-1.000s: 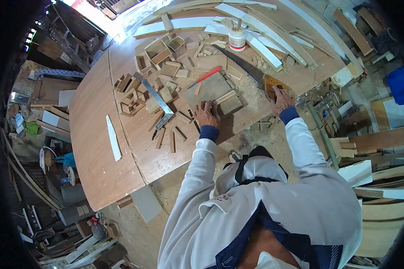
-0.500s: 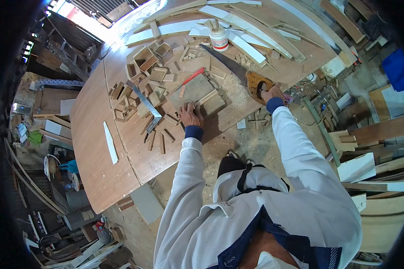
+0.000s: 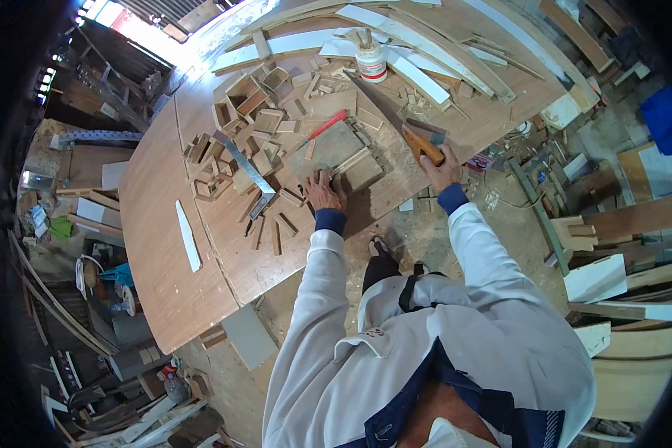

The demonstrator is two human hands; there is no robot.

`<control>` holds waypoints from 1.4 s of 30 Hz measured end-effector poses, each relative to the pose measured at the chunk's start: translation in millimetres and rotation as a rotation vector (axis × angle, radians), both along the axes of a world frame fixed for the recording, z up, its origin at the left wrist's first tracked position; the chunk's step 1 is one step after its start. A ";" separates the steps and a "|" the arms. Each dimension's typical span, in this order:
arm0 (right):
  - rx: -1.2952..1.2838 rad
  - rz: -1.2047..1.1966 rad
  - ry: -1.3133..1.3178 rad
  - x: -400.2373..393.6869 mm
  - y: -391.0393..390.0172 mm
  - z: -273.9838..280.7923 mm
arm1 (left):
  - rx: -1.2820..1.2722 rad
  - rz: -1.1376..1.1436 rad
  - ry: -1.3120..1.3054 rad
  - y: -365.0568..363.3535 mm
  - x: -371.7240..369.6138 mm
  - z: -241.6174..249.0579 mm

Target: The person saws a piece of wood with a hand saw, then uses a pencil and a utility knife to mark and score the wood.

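Observation:
My right hand (image 3: 443, 170) is wrapped round the wooden handle (image 3: 423, 145) of a handsaw, whose blade (image 3: 381, 112) is turned nearly edge-on and reaches up-left across the table. My left hand (image 3: 325, 193) presses on the near edge of a flat wooden board (image 3: 336, 155), beside a thin wood strip; what its fingers grip, if anything, is hidden. On the board's far side lies a red tool (image 3: 328, 125). A metal square (image 3: 248, 167) rests on small wood pieces left of the board.
Small wooden frames (image 3: 240, 97) and short sticks (image 3: 276, 237) surround the board on the table (image 3: 153, 254). A white pot (image 3: 371, 63) with brushes stands behind. Long curved strips (image 3: 433, 56) cover the far side. A white piece (image 3: 187, 235) lies at the left.
My right hand has shifted slightly left and closer to the board, and the saw has turned from showing its broad side to nearly edge-on. My left hand remains at the board.

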State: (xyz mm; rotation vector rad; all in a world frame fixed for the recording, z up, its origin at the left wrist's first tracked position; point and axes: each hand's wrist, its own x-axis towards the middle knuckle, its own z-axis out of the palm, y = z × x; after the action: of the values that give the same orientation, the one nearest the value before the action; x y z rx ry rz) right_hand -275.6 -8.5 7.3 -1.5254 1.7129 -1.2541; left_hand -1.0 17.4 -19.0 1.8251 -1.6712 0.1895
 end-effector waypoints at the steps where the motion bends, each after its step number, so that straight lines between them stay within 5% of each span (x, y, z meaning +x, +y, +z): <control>1: 0.004 -0.014 -0.003 6.7 0.1 -0.6 | 0.004 -0.014 -0.003 -0.4 0.8 -0.8; 3: -0.013 -0.014 -0.247 17.6 0.4 -2.8 | 0.046 -0.041 0.026 -0.2 2.6 -1.3; 16: -0.090 0.009 -0.146 10.8 89.2 41.4 | 0.048 -0.060 0.034 -16.4 -21.7 3.9; 31: -0.042 0.134 -0.063 12.2 159.6 45.7 | 0.456 -0.125 0.115 -40.8 -38.2 15.7; 42: -0.011 0.178 -0.169 5.4 156.7 52.2 | 0.285 -0.066 0.076 -53.7 -36.3 -10.5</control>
State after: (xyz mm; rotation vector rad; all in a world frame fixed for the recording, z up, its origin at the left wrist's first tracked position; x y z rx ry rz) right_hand -270.2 148.2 59.5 -1.4964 1.4333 -1.2630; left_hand -37.3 -36.3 -29.5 1.9507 -1.7734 -0.1519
